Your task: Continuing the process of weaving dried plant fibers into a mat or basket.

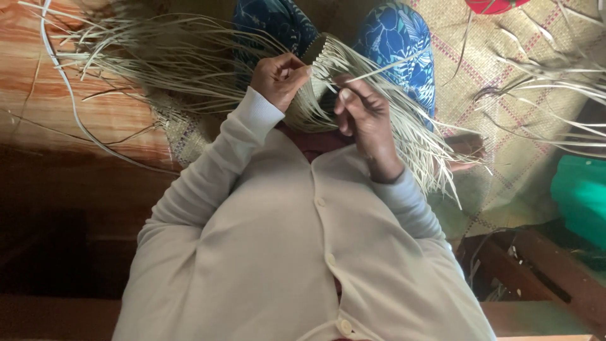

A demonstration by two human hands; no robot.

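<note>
Over the lap, both hands work a half-woven piece of pale straw (315,95). Left hand (279,77) is curled shut, pinching strips near the woven edge; right hand (363,117) is closed around a few loose strips, thumb up. Long unwoven strands (158,60) fan out to both sides over a woven mat (505,95). Cream cardigan (303,252) fills the near view, blue floral trousers (394,44) beyond. Green container (581,196) at the mat's right edge, contents not visible.

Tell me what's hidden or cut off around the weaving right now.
- Head view: woven piece partly covered by left hand and right hand.
- Red object cut by top edge.
- Green object cut by right edge.
- Lower left corner too dark.
</note>
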